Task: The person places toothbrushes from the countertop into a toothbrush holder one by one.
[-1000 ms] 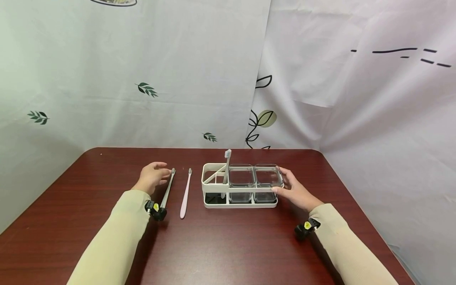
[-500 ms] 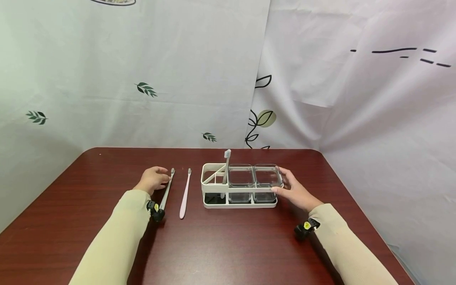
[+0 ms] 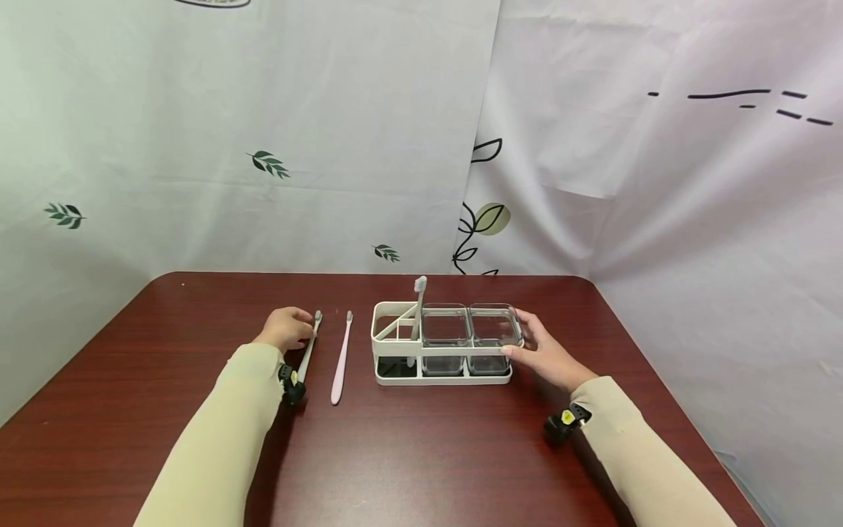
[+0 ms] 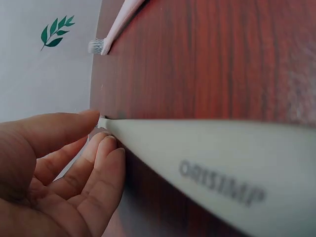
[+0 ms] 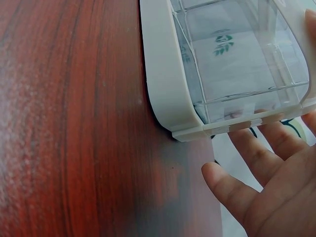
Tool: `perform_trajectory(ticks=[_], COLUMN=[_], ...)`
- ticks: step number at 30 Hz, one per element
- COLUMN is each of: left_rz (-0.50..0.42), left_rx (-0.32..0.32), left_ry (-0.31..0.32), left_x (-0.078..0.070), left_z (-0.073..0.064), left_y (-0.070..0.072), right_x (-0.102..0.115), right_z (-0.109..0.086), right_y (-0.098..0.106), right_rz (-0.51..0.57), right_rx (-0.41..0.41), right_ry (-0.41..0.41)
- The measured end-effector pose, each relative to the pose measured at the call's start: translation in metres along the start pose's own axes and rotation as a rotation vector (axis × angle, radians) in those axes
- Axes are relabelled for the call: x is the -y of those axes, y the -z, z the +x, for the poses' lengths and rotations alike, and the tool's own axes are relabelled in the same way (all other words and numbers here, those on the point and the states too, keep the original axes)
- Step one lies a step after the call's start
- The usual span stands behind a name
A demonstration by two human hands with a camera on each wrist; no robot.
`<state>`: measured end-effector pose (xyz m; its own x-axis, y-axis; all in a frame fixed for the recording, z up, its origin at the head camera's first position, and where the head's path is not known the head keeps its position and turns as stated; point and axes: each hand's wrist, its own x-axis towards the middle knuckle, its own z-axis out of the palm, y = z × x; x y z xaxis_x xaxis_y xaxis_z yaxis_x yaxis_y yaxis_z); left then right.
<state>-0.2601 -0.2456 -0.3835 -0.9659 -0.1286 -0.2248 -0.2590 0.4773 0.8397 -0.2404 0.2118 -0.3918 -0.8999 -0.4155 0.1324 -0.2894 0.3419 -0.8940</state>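
A white toothbrush lies on the table, lettering on its handle in the left wrist view. At its neck, the thumb and fingers of my left hand pinch it near the bristles. Farther right lies a pink toothbrush. The white toothbrush holder stands right of both, another toothbrush upright in a slot and two clear cups in its right part. My right hand grips its right end, thumb in front and fingers round the side; the little finger is apart from it in the right wrist view.
The dark red wooden table has rounded far corners. Behind it and along the right hangs a pale cloth printed with leaves. A small black camera sits on the left wrist and another black camera on the right.
My left hand's fingers have drawn in around the white toothbrush's neck, and the hand has shifted slightly right. The right hand and the toothbrush holder stay in place.
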Motion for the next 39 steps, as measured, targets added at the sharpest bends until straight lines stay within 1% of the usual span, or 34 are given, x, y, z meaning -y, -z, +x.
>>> perform_trajectory(ticks=[6,11,16,21,30,34,39], left_rz=[0.011,0.028,0.089,0.165,0.221,0.209,0.157], left_rx=[-0.012,-0.027,-0.04,-0.057,-0.045,-0.058,-0.063], left_ry=[0.008,0.008,0.0,0.003,0.017,0.025,0.036], left_x=[0.0,0.001,0.0,-0.005,-0.01,-0.01,-0.01], left_z=[0.003,0.006,0.005,0.001,0.0,0.001,0.003], left_y=[-0.002,-0.005,-0.008,-0.011,-0.01,-0.011,-0.01], right_x=[0.0,0.0,0.0,0.001,0.001,0.0,0.0], right_z=[0.0,0.001,0.0,0.0,0.001,0.001,0.0], right_y=[0.0,-0.001,-0.001,-0.001,-0.001,-0.001,0.0], right_rz=[-0.014,0.003,0.016,0.005,0.027,0.015,-0.007], right_rx=[-0.001,-0.001,0.0,-0.001,0.001,-0.003,-0.005], right_ry=[-0.002,0.011,0.013,0.008,0.01,0.007,0.006])
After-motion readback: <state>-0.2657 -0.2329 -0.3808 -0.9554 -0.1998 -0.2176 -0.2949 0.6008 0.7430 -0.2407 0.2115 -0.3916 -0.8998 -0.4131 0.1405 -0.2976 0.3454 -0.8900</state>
